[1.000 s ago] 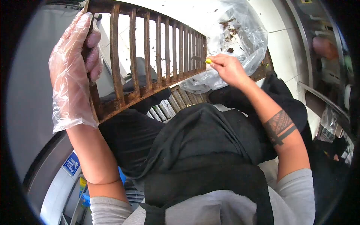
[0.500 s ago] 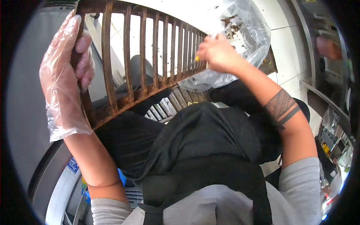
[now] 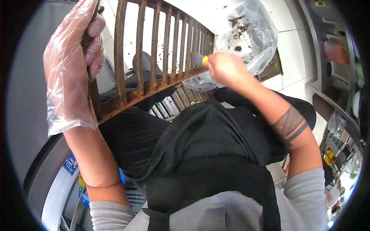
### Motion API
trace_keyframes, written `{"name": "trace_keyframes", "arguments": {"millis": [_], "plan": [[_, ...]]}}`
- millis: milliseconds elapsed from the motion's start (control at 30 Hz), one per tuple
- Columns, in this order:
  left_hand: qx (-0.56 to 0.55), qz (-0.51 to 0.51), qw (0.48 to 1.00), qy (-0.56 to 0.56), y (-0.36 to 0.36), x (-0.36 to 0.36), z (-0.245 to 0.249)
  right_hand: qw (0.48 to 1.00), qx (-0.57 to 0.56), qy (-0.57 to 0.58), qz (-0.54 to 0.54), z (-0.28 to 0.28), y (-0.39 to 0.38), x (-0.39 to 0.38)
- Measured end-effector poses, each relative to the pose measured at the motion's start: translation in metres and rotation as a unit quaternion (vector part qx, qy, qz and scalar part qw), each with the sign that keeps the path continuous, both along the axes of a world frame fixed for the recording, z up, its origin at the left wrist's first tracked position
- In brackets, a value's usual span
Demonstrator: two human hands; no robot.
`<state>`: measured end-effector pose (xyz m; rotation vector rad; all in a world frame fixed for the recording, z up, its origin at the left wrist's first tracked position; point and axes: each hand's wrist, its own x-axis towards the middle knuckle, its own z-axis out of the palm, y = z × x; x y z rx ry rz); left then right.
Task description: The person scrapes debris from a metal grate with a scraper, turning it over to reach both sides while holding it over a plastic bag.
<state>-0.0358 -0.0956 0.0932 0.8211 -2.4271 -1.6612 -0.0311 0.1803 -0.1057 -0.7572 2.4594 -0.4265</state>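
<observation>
While it stands tilted on edge across the far middle of the scene, the rusty grate (image 3: 133, 96) has its long lower rail resting over the person's dark-clad lap, its bars running up and away. Behind its right end, on the pale tiled floor, sits a clear plastic bag (image 3: 256, 36) with dark scraps inside. A second grate (image 3: 173, 104) lies flat below, just near of the first. At the left end, the left hand (image 3: 73, 65), in a loose clear plastic glove, is wrapped around the end bar, fingers curled over the far side and thumb on the near side. At the right end, the bare right hand (image 3: 227, 69) is closed around a yellow-handled tool (image 3: 204, 59). Only the yellow tip and a short pale blade show beyond the fingers, and the blade lies against the last bars.
</observation>
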Motion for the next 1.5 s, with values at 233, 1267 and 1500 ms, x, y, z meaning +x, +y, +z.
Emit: {"name": "trace_keyframes", "arguments": {"millis": [233, 1267, 1500], "plan": [[0.008, -0.006, 1.000, 0.003, 0.004, 0.006, -0.001, 0.998, 0.010, 0.038, -0.042, 0.007, -0.009, 0.009], [0.034, -0.017, 0.999, 0.018, 0.012, 0.012, 0.003, 0.921, -0.176, -0.063, -0.343, -0.011, -0.034, 0.006], [0.053, 0.015, 0.998, 0.026, 0.022, 0.016, 0.004, 0.937, -0.129, -0.043, -0.321, -0.021, -0.033, 0.030]]}}
